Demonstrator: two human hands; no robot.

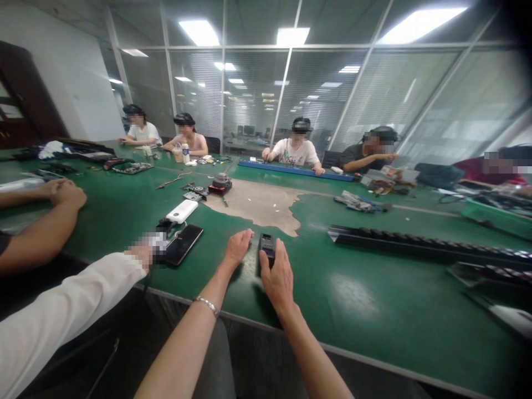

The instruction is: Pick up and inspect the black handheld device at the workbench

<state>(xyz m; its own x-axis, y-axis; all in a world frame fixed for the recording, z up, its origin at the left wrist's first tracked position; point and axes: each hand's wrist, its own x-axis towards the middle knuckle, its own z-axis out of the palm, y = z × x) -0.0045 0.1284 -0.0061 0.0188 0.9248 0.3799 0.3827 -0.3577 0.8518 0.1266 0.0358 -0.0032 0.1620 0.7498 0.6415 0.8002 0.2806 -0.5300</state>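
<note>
A small black boxy device (pixel 267 242) with a grey, detailed top face is at the near part of the green table. My right hand (pixel 277 277) grips its right side, fingers stretched along it and thumb at the near end. Just left of the device, apart from it, my left hand (pixel 239 246) has its fingers curled together. Whether anything small is inside those fingers is hidden. A metal bracelet (pixel 206 305) circles my left wrist.
A black phone (pixel 183 245) and white power bank (pixel 182 211) lie left, beside a co-worker's white sleeve (pixel 78 299). A torn brown sheet (pixel 261 202) lies ahead. Long black strips (pixel 394 239) lie right. A co-worker's clasped hands (pixel 68 192) rest far left. Several people sit opposite.
</note>
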